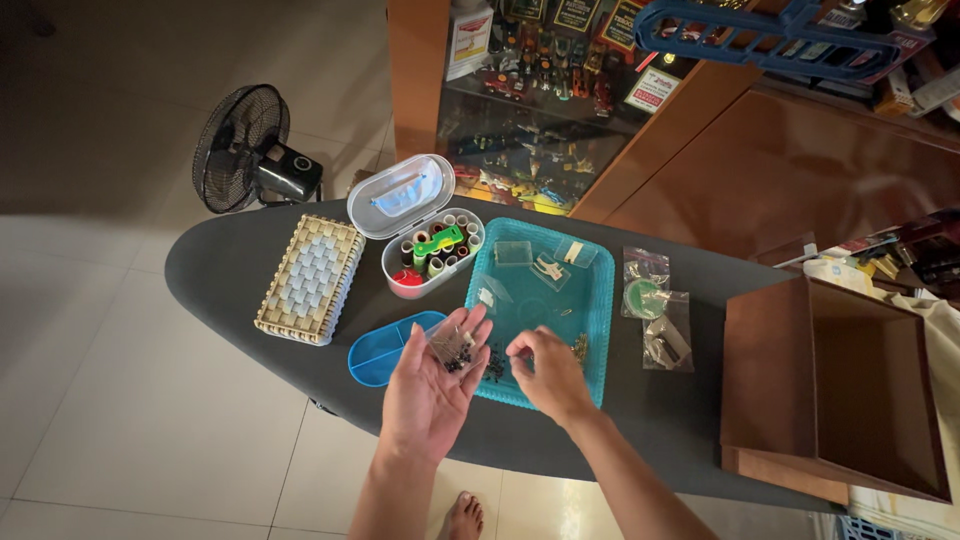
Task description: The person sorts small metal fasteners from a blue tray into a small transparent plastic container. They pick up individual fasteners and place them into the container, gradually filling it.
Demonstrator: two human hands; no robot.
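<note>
Bits in clear bag (452, 347) too small to ID, maybe beads, wooden box (835, 385) cut off at rt edge

Teal tray (598, 300), blue dish (378, 352), cream woven-pattern box (309, 278), dark grey board (220, 265)

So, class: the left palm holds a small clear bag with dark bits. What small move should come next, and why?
Probably tip the left hand so the beads slide toward the blue dish just beside it; the right hand is busy picking at the teal tray.
</note>
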